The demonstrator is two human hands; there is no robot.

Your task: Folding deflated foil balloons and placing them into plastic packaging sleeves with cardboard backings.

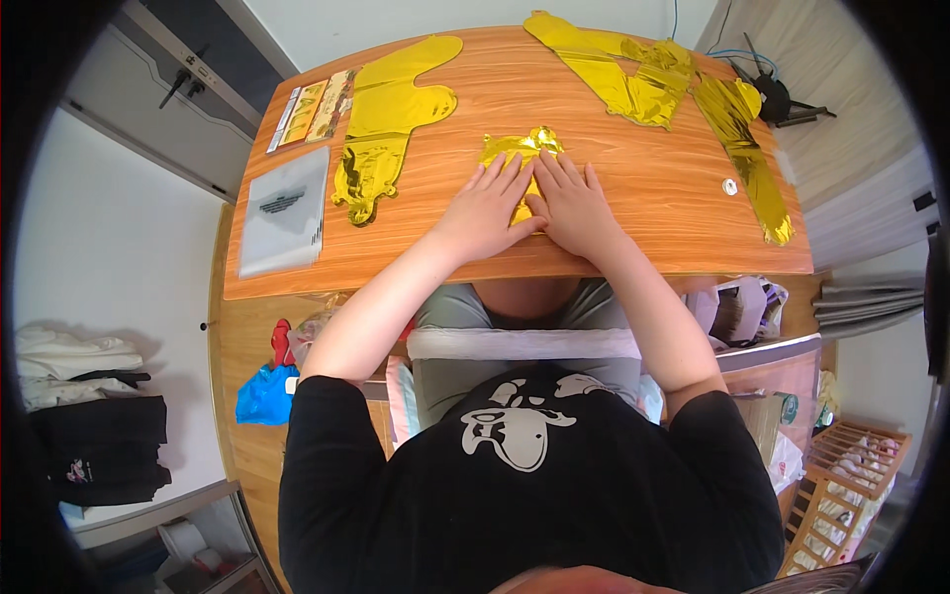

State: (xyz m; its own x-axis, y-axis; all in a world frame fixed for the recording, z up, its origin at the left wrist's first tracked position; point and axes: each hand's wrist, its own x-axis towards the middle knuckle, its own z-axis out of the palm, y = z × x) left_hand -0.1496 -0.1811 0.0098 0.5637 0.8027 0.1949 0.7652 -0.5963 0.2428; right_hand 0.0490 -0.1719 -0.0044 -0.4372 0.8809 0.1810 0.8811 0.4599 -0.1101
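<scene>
Both my hands lie flat on a small folded gold foil balloon [535,142] near the middle of the wooden table. My left hand [485,212] covers its left side, fingers stretched out. On the right side rests my right hand [576,208], also flat, its fingers apart and its thumb close to the left hand's. Much of the folded foil is hidden beneath them; its crinkled far edge and a strip between the hands show. A larger flat foil balloon [394,99] is spread out to the left. Further foil balloons [633,79] lie flat at the far right.
Left on the table [416,252] are a printed card packet [307,114] and a clear plastic sleeve [285,213]. A small white round object [730,186] sits at the right. A black stand [777,99] with cables is at the far right corner.
</scene>
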